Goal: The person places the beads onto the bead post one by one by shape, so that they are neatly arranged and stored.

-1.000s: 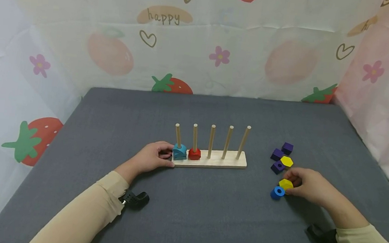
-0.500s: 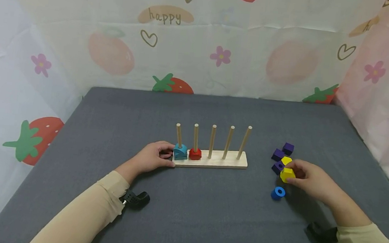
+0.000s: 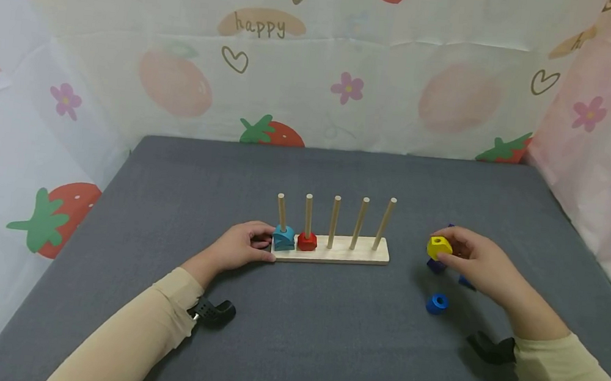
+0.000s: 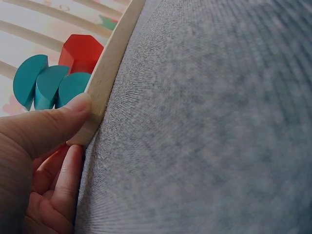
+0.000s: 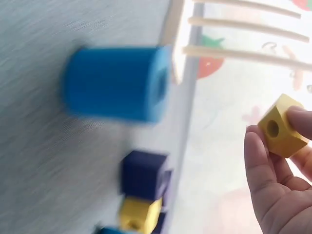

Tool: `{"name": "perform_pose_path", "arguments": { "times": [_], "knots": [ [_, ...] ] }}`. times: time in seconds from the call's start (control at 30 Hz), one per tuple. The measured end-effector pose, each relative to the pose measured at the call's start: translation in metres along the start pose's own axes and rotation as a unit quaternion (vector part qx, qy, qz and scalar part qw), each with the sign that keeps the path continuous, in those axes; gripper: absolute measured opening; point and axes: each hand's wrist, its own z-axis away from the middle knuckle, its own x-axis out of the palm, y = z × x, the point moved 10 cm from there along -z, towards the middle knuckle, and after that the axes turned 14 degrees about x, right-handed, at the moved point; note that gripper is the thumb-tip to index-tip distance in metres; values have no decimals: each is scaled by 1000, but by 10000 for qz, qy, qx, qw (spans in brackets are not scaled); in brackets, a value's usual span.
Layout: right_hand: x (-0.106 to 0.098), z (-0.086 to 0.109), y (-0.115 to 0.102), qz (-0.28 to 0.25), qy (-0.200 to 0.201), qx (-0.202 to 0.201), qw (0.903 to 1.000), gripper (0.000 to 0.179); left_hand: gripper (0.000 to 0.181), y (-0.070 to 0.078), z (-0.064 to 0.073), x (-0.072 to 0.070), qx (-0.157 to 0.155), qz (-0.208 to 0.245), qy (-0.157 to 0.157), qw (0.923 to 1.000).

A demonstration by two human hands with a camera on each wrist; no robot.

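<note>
My left hand point(image 3: 236, 246) grips the left end of a wooden peg board point(image 3: 357, 255), thumb on its edge in the left wrist view. Teal half-round blocks point(image 3: 283, 239) sit around the leftmost peg, and a red faceted block point(image 3: 307, 241) around the second. The other pegs are bare. Over on the right, my right hand point(image 3: 483, 266) pinches a yellow hexagonal bead point(image 3: 438, 248) between thumb and fingers, raised off the table. Its hole point(image 5: 272, 128) shows in the right wrist view.
A blue cylinder bead point(image 3: 437, 304) stands in front of the right hand. Purple blocks point(image 5: 143, 174) and another yellow bead point(image 5: 137, 214) lie beneath that hand, mostly hidden in the head view. A small blue piece point(image 3: 466, 283) peeks out below the hand. Grey cloth point(image 3: 324, 339) covers the table.
My right hand has picked the yellow bead up from beside the blue cylinder and carried it away from me and slightly left, over the purple blocks. The left hand stays put.
</note>
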Motion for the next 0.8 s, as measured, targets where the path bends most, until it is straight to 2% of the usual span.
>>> {"name": "perform_pose_path", "arguments": {
  "times": [0.23,0.4,0.63,0.8],
  "knots": [
    [-4,-4,-40,-199,248,-281,9991,28,47,4,1,-1,65,-19,5,10000],
    [-6,-5,-73,-305,427,-643,9965,27,47,2,2,0,-5,2,-3,10000],
    [3,-6,-117,-894,281,-1292,9872,23,47,2,1,0,-15,-27,-7,10000],
    [13,-9,-144,-1111,196,-1564,9812,23,48,2,1,0,-11,2,3,10000]
  ]
}}
